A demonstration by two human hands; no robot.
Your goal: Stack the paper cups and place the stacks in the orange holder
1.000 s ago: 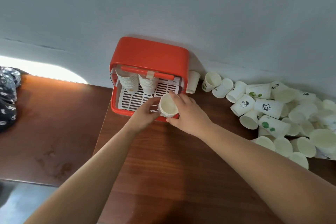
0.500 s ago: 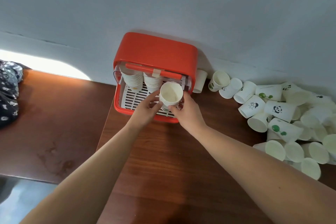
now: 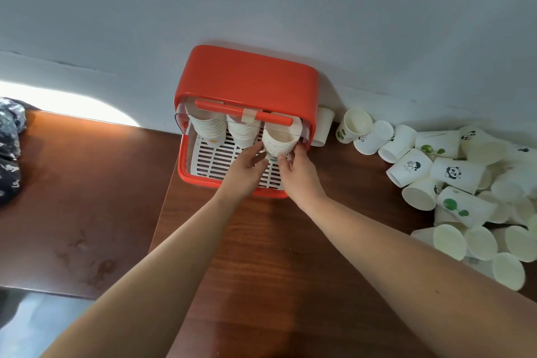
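Note:
The orange holder (image 3: pixel 247 78) stands against the wall with its clear lid raised over a white slatted tray (image 3: pixel 215 160). Two cup stacks (image 3: pixel 209 129) (image 3: pixel 242 132) stand inside at the left and middle. A third stack of white paper cups (image 3: pixel 279 139) is on the right side of the tray, under the lid. My left hand (image 3: pixel 247 167) grips its lower left side and my right hand (image 3: pixel 296 171) grips its lower right side. The base of that stack is hidden by my fingers.
A heap of loose paper cups (image 3: pixel 453 177), some printed with pandas and green plants, lies on the brown wooden table (image 3: pixel 261 256) to the right. One cup (image 3: pixel 322 128) stands against the holder's right side. Dark patterned cloth (image 3: pixel 10 148) lies at the far left.
Both hands carried the cup stack from the holder's front rim forward and up into the right side of the tray, under the lid.

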